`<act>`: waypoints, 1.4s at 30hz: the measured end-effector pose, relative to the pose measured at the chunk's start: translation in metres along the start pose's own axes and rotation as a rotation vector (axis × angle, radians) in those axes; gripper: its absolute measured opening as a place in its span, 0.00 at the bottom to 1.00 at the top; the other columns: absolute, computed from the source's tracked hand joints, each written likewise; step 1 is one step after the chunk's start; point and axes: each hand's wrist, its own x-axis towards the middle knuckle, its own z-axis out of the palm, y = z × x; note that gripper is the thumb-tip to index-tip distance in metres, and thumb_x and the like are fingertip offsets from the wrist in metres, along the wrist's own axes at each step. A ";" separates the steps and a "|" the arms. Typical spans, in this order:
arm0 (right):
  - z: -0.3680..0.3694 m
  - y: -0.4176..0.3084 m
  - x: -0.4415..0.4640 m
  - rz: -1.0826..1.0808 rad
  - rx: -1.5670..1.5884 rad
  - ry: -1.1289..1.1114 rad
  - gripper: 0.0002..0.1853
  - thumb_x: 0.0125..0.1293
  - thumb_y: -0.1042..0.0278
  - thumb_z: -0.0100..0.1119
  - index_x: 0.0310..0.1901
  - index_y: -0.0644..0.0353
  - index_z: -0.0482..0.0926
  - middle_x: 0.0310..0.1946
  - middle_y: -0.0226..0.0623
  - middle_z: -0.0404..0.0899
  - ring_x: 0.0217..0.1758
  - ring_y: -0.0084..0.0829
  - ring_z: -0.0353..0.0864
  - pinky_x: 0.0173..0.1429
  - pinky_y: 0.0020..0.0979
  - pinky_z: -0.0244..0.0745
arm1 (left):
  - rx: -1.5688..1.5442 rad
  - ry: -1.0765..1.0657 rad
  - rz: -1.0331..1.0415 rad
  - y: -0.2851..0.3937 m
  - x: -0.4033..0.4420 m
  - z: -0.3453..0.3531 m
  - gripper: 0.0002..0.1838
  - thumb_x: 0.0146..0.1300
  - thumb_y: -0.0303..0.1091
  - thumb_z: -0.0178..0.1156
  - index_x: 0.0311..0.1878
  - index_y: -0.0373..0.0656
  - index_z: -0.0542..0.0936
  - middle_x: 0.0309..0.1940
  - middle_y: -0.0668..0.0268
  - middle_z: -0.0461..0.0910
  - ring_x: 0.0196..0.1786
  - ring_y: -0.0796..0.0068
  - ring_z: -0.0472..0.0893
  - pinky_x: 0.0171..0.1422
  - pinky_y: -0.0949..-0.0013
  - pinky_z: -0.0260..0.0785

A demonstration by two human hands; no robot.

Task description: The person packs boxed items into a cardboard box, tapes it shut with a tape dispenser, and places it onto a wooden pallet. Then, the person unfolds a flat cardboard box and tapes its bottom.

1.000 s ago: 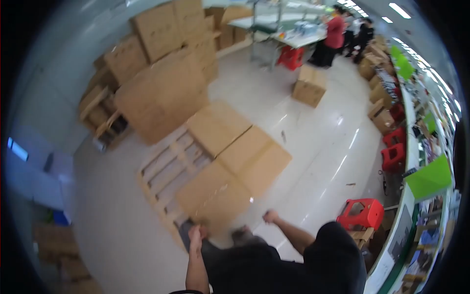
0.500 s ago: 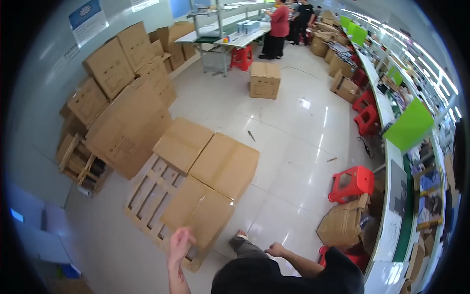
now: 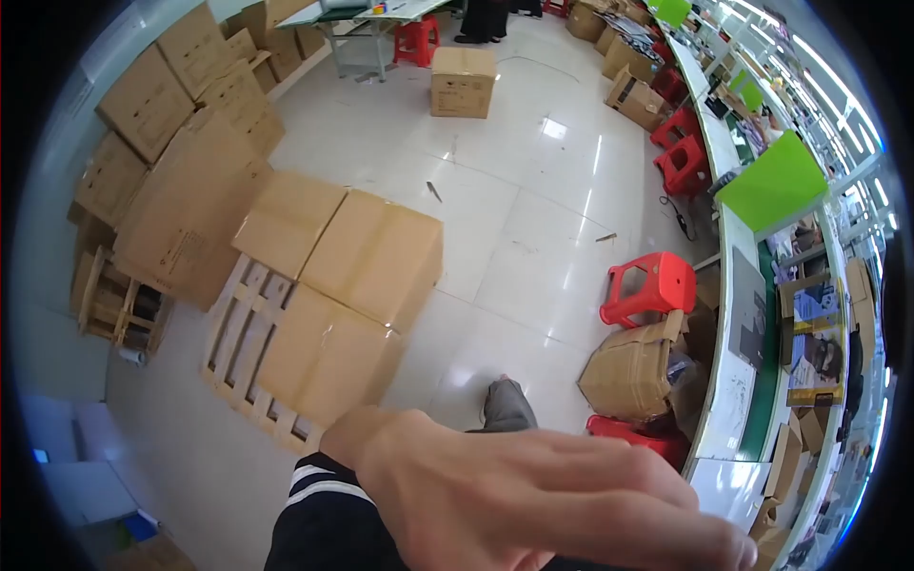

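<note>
My left hand (image 3: 514, 481) is raised close to the camera at the bottom centre, its fingers stretched out to the right. Nothing shows in it, though its underside is hidden. A dark sleeve (image 3: 328, 519) with white stripes covers the wrist. Beyond the hand, closed cardboard boxes (image 3: 333, 354) stand on a wooden pallet (image 3: 233, 357); the hand overlaps the nearest box in the view, and no touch is visible. My right hand is out of sight. One trouser leg (image 3: 509, 407) shows just above my left hand.
Large cartons (image 3: 190, 205) are stacked along the left wall. A single box (image 3: 463, 83) sits on the floor ahead. Red stools (image 3: 652, 288) and an open carton (image 3: 633, 371) line the workbench (image 3: 728, 400) on the right. At the far table, a person's dark lower clothing (image 3: 484, 19) shows.
My left hand has come up from beside the pallet boxes to close before the camera. My right hand has dropped out of sight. The view has shifted, moving the boxes up and left.
</note>
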 end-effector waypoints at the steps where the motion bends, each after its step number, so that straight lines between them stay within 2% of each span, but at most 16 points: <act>1: -0.013 0.007 0.007 0.010 0.038 0.077 0.20 0.66 0.51 0.58 0.29 0.62 0.83 0.24 0.49 0.82 0.30 0.47 0.83 0.39 0.44 0.77 | -0.023 -0.007 0.008 -0.023 0.015 -0.006 0.14 0.59 0.18 0.57 0.49 0.38 0.79 0.45 0.56 0.81 0.49 0.64 0.79 0.47 0.66 0.73; 4: -0.060 0.052 0.049 0.144 0.202 0.128 0.21 0.67 0.50 0.57 0.30 0.63 0.82 0.22 0.48 0.81 0.27 0.42 0.83 0.38 0.42 0.76 | -0.059 -0.023 0.006 -0.070 0.054 -0.027 0.13 0.58 0.18 0.58 0.47 0.37 0.79 0.43 0.57 0.81 0.47 0.64 0.80 0.46 0.66 0.73; 8: -0.161 0.007 0.059 0.071 0.238 0.001 0.22 0.68 0.50 0.55 0.32 0.65 0.83 0.20 0.44 0.79 0.26 0.30 0.79 0.36 0.37 0.74 | -0.032 -0.054 0.035 -0.126 0.111 -0.068 0.11 0.57 0.18 0.60 0.44 0.37 0.79 0.40 0.58 0.81 0.45 0.64 0.80 0.45 0.66 0.73; 11: -0.214 -0.027 0.114 0.153 0.303 -0.092 0.22 0.67 0.51 0.55 0.34 0.66 0.83 0.21 0.45 0.80 0.26 0.32 0.79 0.36 0.38 0.74 | 0.046 -0.065 0.052 -0.154 0.149 -0.114 0.09 0.56 0.18 0.61 0.41 0.37 0.79 0.38 0.59 0.81 0.43 0.64 0.80 0.44 0.66 0.73; 15: -0.258 -0.035 0.193 0.033 0.114 -0.233 0.21 0.65 0.51 0.56 0.34 0.66 0.83 0.24 0.44 0.82 0.28 0.33 0.81 0.38 0.37 0.76 | 0.327 -0.083 0.008 -0.193 0.183 -0.204 0.08 0.55 0.18 0.62 0.38 0.37 0.80 0.36 0.61 0.81 0.40 0.64 0.81 0.43 0.66 0.73; 18: -0.324 -0.069 0.253 -0.026 0.100 -0.162 0.17 0.63 0.53 0.61 0.31 0.62 0.84 0.23 0.41 0.82 0.27 0.31 0.81 0.38 0.35 0.77 | 0.795 -0.102 -0.415 -0.246 0.164 -0.313 0.07 0.54 0.18 0.63 0.36 0.37 0.80 0.34 0.62 0.81 0.38 0.64 0.81 0.42 0.66 0.73; 20: -0.353 -0.085 0.245 -0.035 0.171 -0.155 0.16 0.61 0.54 0.67 0.30 0.61 0.85 0.22 0.37 0.83 0.27 0.26 0.80 0.36 0.31 0.77 | 0.845 -0.147 -0.966 -0.281 0.089 -0.350 0.03 0.61 0.27 0.61 0.37 0.40 0.80 0.34 0.61 0.82 0.36 0.62 0.82 0.42 0.65 0.73; 23: -0.437 -0.147 0.310 -0.042 0.236 -0.256 0.16 0.62 0.56 0.68 0.28 0.62 0.84 0.23 0.31 0.83 0.27 0.21 0.79 0.35 0.27 0.75 | 0.881 -0.450 -1.366 -0.314 -0.019 -0.460 0.13 0.62 0.42 0.63 0.34 0.41 0.80 0.27 0.58 0.82 0.32 0.60 0.82 0.37 0.62 0.73; 25: -0.481 -0.187 0.342 -0.014 0.235 -0.396 0.16 0.62 0.55 0.69 0.31 0.62 0.85 0.24 0.32 0.84 0.29 0.19 0.81 0.37 0.24 0.76 | 0.646 -0.562 -1.726 -0.296 -0.018 -0.486 0.18 0.62 0.49 0.63 0.34 0.41 0.81 0.29 0.55 0.83 0.35 0.57 0.83 0.42 0.58 0.76; 28: -0.520 -0.216 0.378 0.060 0.312 -0.602 0.15 0.63 0.57 0.69 0.36 0.64 0.86 0.27 0.33 0.85 0.32 0.20 0.83 0.41 0.24 0.79 | 0.570 -0.370 -1.755 -0.285 0.007 -0.511 0.15 0.58 0.45 0.68 0.36 0.42 0.82 0.28 0.61 0.84 0.33 0.66 0.84 0.38 0.65 0.75; 31: -0.545 -0.231 0.415 0.090 0.390 -0.700 0.14 0.62 0.60 0.70 0.38 0.66 0.85 0.30 0.35 0.86 0.34 0.22 0.84 0.44 0.24 0.80 | 0.450 -0.422 -1.732 -0.288 0.012 -0.533 0.16 0.55 0.45 0.70 0.37 0.42 0.83 0.29 0.62 0.85 0.34 0.67 0.84 0.39 0.65 0.75; 32: -0.567 -0.242 0.448 0.086 0.325 -0.754 0.13 0.60 0.65 0.71 0.40 0.67 0.84 0.33 0.36 0.86 0.37 0.23 0.85 0.47 0.25 0.80 | 0.468 -0.354 -1.739 -0.294 0.015 -0.543 0.15 0.55 0.43 0.70 0.38 0.42 0.83 0.29 0.62 0.85 0.34 0.67 0.84 0.39 0.65 0.75; 36: -0.640 -0.276 0.569 -0.183 0.194 -0.871 0.11 0.57 0.75 0.71 0.40 0.67 0.83 0.33 0.35 0.86 0.40 0.22 0.84 0.48 0.24 0.80 | 0.640 -0.252 -1.840 -0.316 0.066 -0.580 0.11 0.50 0.36 0.70 0.32 0.40 0.84 0.28 0.58 0.84 0.34 0.61 0.84 0.39 0.61 0.76; 39: -0.688 -0.312 0.625 -0.223 0.178 -0.934 0.09 0.56 0.78 0.70 0.39 0.68 0.82 0.32 0.33 0.85 0.39 0.21 0.84 0.47 0.24 0.79 | 0.728 0.000 -1.898 -0.328 0.099 -0.588 0.12 0.50 0.37 0.70 0.34 0.39 0.85 0.28 0.58 0.85 0.34 0.60 0.84 0.39 0.60 0.76; 41: -0.713 -0.336 0.642 -0.250 0.011 -1.024 0.05 0.56 0.84 0.62 0.34 0.67 0.81 0.28 0.30 0.82 0.34 0.16 0.77 0.41 0.21 0.75 | 0.797 0.119 -1.844 -0.332 0.098 -0.580 0.14 0.50 0.37 0.70 0.37 0.39 0.85 0.29 0.58 0.85 0.35 0.60 0.85 0.40 0.60 0.76; 42: -0.715 -0.337 0.664 -0.341 -0.163 -1.040 0.04 0.54 0.82 0.66 0.33 0.66 0.83 0.29 0.31 0.84 0.34 0.17 0.80 0.42 0.23 0.77 | 0.780 0.182 -1.865 -0.327 0.111 -0.583 0.15 0.50 0.36 0.70 0.39 0.39 0.85 0.30 0.57 0.86 0.36 0.61 0.85 0.41 0.61 0.76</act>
